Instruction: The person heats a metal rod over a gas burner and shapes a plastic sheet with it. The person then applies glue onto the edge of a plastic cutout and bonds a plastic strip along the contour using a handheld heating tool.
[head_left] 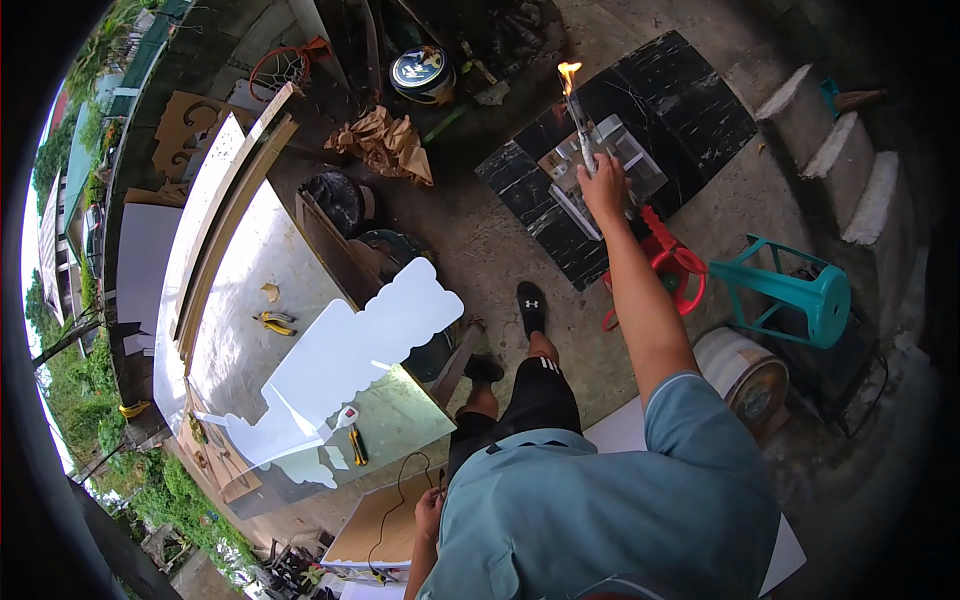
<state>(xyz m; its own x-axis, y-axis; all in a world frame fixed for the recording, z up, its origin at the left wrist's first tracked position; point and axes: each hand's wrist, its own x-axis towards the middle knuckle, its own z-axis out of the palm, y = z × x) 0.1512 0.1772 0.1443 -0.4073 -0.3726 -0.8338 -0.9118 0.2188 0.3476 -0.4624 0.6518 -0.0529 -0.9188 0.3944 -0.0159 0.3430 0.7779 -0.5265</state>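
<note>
Right hand holds a burning stick out over black marbled panels

The hands are well apart. The right hand [603, 190], arm stretched forward, is closed around a slim, pale stick [581, 128] with an orange flame [569, 74] at its far tip. The left hand [430, 512] is low beside the body, near a thin black cable [401, 481]; whether it grips anything, I cannot tell.

Beneath the right hand, a grey, box-like object [643, 160] sits on the black marbled panels [690, 88] on the ground. Near these are a red plastic seat [685, 258] and a teal stool [826, 305] (the stool lies on its side).

On the other side, a shiny tabletop [245, 245] bears a white cut-out sheet [350, 345] with a scalloped end jutting past the edge. Yellow-and-black pliers [275, 322] and a yellow-and-black cutter [357, 443] lie near the sheet. Farther off are crumpled brown paper [388, 145] and a lidded bucket [420, 73].
</note>
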